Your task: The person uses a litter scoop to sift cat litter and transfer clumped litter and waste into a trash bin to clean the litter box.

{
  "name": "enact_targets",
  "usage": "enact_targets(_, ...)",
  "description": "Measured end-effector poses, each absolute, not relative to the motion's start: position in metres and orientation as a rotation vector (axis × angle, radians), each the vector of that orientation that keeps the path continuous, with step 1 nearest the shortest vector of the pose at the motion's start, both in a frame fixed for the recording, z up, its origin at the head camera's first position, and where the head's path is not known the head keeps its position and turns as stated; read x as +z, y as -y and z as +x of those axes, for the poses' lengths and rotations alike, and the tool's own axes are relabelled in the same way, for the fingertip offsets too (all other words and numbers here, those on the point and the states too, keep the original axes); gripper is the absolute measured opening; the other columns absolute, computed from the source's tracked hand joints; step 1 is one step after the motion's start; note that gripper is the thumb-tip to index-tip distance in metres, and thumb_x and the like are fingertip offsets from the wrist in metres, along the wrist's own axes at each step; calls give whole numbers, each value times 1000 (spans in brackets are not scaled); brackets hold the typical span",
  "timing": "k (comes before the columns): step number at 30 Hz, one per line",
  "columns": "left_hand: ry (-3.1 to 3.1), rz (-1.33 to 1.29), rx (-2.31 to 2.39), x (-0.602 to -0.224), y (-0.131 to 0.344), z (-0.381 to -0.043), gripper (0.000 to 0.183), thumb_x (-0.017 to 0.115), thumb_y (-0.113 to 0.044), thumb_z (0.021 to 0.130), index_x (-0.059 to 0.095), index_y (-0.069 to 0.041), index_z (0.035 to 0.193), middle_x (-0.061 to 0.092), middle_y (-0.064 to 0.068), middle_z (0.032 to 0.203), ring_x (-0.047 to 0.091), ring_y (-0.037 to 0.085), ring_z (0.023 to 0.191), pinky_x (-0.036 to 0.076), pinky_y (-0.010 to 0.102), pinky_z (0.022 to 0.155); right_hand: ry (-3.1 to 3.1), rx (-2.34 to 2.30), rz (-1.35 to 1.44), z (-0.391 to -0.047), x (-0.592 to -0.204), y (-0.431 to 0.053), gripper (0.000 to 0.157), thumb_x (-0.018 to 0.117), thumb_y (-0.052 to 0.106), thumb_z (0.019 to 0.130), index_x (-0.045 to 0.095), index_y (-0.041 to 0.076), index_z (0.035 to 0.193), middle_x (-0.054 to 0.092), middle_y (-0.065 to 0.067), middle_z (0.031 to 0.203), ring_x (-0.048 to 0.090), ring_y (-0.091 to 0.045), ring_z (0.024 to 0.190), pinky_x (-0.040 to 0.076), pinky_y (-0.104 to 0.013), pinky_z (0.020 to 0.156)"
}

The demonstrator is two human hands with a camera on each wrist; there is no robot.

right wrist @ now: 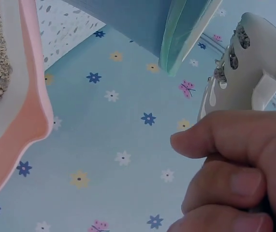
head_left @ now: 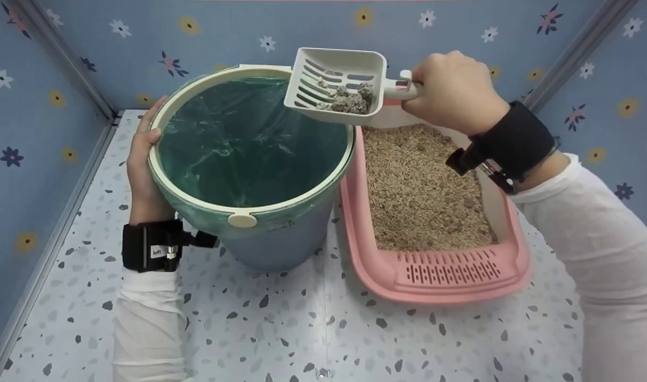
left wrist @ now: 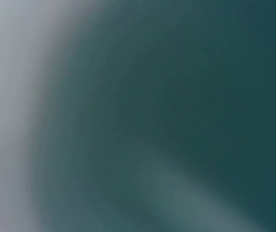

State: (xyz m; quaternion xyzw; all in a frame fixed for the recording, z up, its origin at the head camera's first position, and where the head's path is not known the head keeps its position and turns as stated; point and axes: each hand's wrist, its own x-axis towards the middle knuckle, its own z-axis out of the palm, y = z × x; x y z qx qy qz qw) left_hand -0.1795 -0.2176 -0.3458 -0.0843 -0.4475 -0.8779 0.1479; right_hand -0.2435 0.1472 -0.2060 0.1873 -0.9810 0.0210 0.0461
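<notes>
My right hand (head_left: 453, 90) grips the handle of a white slotted litter scoop (head_left: 376, 58), its fingers curled round in the right wrist view. Grey litter clumps (head_left: 352, 101) lie in the scoop, toward the handle end. The scoop is held level above the right rim of a trash bin (head_left: 281, 244), which has a cream ring and a green plastic liner (head_left: 238, 143). On the bin's left side, my left hand (head_left: 145, 164) holds the rim, thumb at the ring and fingers along the outside. The left wrist view is a close green and grey blur.
A pink litter box (head_left: 445, 292) with granular litter (head_left: 424, 196) stands right of the bin, with a slotted front ledge. Both stand on a white speckled surface (head_left: 302, 329). Blue flowered panels (head_left: 323, 26) rise at the back and both sides.
</notes>
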Motion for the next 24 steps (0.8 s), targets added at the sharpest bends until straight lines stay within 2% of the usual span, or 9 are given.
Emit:
enact_targets(6,1308,-238,-2512,-345,215,-179,51,27,-11,93,37,-9,143,33,9,149,32,22,137,24,39,113,2804,20,633,-236,-204,-125,29,48,11,78,35,14,52,35,1,48,34,-17,48,26,-31,43)
enact_targets(13,1327,-232,-2492,-344,215,-180,51,25,-10,93,36,-8,144,32,11,149,32,23,137,25,38,113,2542,-33,736,-227,-206,-106,24,48,2,73,38,12,54,35,-3,49,33,-21,47,19,-32,43)
enact_targets(20,1366,-218,-2457,-343,215,-182,52,23,-9,94,34,-6,144,30,12,149,32,23,137,25,36,113,2125,-116,899,-222,-218,-94,20,40,-7,68,39,8,54,31,-4,45,24,-18,42,13,-28,46)
enact_targets(22,1349,-225,-2476,-344,215,-181,51,25,-10,94,35,-7,144,31,11,149,33,23,137,25,38,113,2015,-185,901,-221,-220,-92,22,38,-8,69,38,8,54,29,-3,45,24,-17,43,13,-28,47)
enact_targets(24,1332,-238,-2495,-344,214,-180,51,27,-10,93,37,-8,143,32,11,149,33,24,137,25,39,113,1907,-270,891,-221,-222,-91,28,36,-9,75,38,9,54,28,-2,46,23,-16,43,15,-29,47)
